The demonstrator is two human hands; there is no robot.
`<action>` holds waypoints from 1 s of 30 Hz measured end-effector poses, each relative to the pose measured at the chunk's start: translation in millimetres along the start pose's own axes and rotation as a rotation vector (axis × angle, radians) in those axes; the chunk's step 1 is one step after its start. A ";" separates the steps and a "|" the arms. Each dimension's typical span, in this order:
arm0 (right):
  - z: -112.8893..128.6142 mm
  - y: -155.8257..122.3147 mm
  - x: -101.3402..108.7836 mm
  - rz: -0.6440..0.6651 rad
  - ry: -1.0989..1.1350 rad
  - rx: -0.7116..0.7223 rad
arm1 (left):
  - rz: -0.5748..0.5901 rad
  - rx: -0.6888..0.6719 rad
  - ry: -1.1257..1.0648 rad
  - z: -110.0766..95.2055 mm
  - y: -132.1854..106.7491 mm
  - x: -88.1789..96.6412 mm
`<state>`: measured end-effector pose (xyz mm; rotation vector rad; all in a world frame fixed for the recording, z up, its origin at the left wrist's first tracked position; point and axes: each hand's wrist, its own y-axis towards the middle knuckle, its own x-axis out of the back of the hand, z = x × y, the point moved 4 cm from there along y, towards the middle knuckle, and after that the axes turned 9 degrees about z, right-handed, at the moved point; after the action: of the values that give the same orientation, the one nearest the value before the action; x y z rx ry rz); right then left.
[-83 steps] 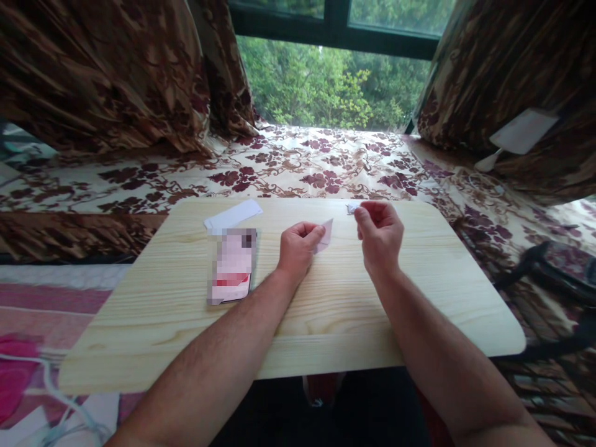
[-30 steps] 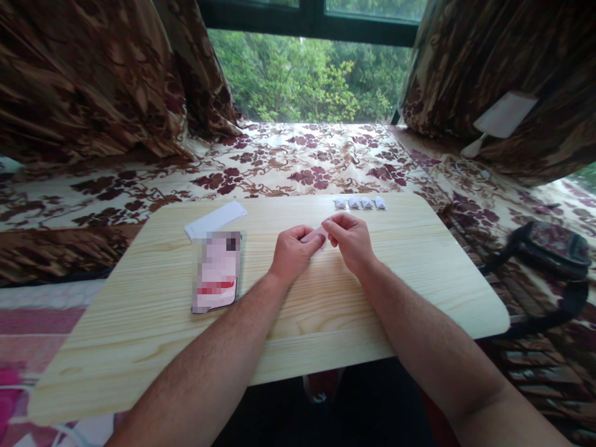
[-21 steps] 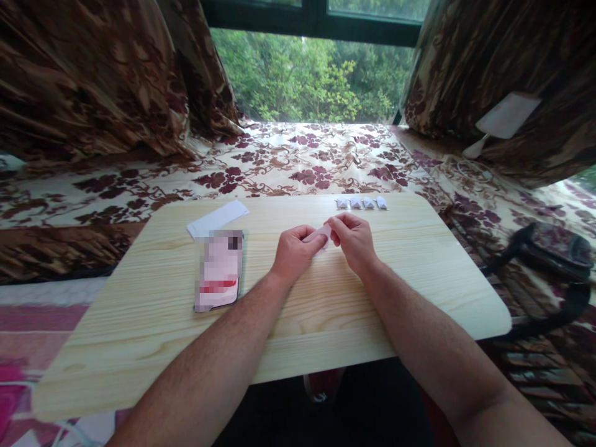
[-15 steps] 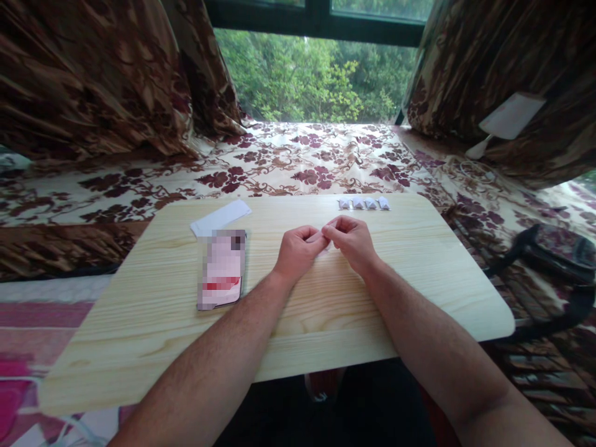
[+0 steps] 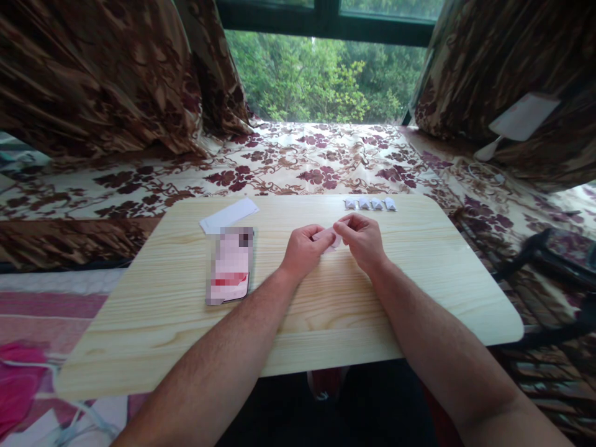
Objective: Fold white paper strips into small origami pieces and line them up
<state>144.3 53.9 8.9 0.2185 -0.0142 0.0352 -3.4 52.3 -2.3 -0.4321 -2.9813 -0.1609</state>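
Note:
A small piece of white paper [image 5: 332, 241] is held between my two hands above the middle of the table. My left hand [image 5: 305, 248] pinches its left side between thumb and fingers. On the other side, the thumb and fingertips of my right hand [image 5: 361, 238] grip its upper right edge. The fingers cover much of the paper, so its folds are hard to make out. Beyond my right hand, several small folded white paper pieces [image 5: 370, 203] stand in a row near the table's far edge.
A phone [image 5: 230, 264], partly blurred out, lies left of my hands on the wooden table [image 5: 321, 329]. Behind it are white paper strips [image 5: 229, 215]. A white lamp [image 5: 521, 118] stands at the back right on the flowered cloth [image 5: 307, 158]. A dark chair [image 5: 554, 261] is at the right.
The paper shows more between my hands, and my fingertips have drawn slightly apart. The whole view has shifted a little, so the table things appear further right.

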 end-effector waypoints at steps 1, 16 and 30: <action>0.2 0.2 0.3 0.002 -0.004 0.003 | -0.002 -0.001 -0.003 0.5 0.2 0.1; -0.5 -0.4 1.8 0.058 0.039 -0.052 | -0.008 -0.005 -0.052 2.1 0.7 0.5; -4.9 4.1 8.3 -0.017 0.074 0.001 | -0.074 -0.047 -0.182 3.3 1.1 0.4</action>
<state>152.5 59.3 5.2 0.2184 0.0615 0.0265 -3.9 53.9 -5.4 -0.3593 -3.1805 -0.2100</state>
